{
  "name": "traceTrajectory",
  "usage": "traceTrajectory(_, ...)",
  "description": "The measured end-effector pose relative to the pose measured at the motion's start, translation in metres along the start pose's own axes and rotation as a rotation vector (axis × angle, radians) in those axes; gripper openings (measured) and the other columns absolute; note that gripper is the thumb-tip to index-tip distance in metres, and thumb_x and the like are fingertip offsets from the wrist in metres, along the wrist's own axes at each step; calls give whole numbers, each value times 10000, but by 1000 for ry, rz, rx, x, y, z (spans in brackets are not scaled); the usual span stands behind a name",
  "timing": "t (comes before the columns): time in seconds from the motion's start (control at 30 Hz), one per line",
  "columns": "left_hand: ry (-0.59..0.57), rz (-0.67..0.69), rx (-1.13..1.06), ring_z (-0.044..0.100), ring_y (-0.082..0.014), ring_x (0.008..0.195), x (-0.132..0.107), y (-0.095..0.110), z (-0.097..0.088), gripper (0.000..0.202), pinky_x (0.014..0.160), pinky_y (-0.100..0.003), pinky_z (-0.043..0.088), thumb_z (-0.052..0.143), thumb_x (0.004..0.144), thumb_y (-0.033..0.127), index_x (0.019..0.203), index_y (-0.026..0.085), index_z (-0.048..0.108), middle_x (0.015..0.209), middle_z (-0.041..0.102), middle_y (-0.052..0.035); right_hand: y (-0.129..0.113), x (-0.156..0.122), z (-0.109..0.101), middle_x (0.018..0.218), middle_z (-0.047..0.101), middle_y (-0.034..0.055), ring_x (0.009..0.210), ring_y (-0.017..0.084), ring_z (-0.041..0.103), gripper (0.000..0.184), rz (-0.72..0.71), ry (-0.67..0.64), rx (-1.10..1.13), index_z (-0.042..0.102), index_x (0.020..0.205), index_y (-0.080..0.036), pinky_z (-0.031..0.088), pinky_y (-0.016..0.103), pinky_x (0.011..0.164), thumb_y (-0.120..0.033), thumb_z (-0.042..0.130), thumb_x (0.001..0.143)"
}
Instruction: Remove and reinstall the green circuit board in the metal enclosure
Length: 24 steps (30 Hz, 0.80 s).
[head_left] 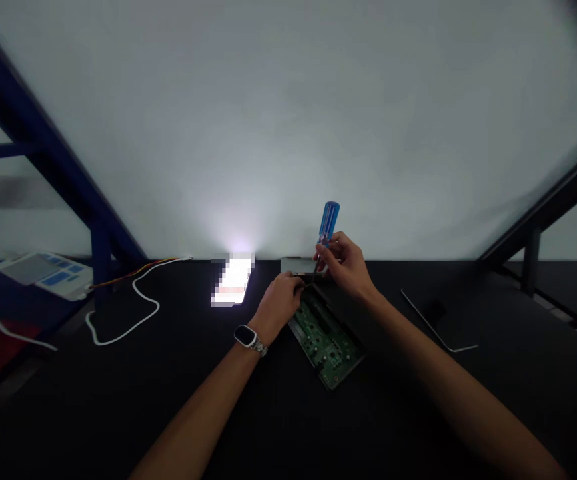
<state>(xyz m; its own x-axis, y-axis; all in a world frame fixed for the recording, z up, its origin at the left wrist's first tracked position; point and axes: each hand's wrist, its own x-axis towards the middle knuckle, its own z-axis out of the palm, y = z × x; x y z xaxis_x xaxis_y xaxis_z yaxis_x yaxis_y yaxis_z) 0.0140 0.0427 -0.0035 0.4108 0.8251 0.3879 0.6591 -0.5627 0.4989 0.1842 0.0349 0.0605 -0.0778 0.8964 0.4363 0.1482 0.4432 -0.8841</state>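
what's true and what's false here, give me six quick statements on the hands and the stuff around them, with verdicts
1. The right hand holds a blue-handled screwdriver. True.
2. The screwdriver's handle points downward. False: it points up.
3. The left hand is at the far end of the green circuit board. True.
4. The left wrist is bare. False: a band with a dark face is on it.
5. A white cable lies to the left of the glowing device. True.
6. Nothing lies to the right of the circuit board. False: a thin bent rod lies there.
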Motion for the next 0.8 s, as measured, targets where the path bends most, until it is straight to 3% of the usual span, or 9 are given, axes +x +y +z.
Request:
traceTrajectory(0.23,10,-7,3,619,-174,755,-2,1,2,197,742,-308,486,525,861,145,919,191,708,888,623,-66,0,0,-4,810,643,32,618,140,603,294,-9,-19,15,502,917,-227,478,258,467,-506,582,869)
traceTrajectory(0.63,-18,43,-100,601,-166,744,-1,-5,-4,166,729,-305,489,523,880,151,903,170,687,883,609,-62,7,14,-14,885,672,26,644,131,598,314,42,-196,126,507,912,-237,502,249,472,-524,609,834)
traceTrajectory(0.8,-9,90,-152,590,-228,956,10,-2,-10,245,879,-384,480,630,856,249,1093,201,668,1036,644,-78,12,16,-12,864,675,18,604,114,573,343,32,-177,176,518,959,-239,493,237,455,-547,602,833)
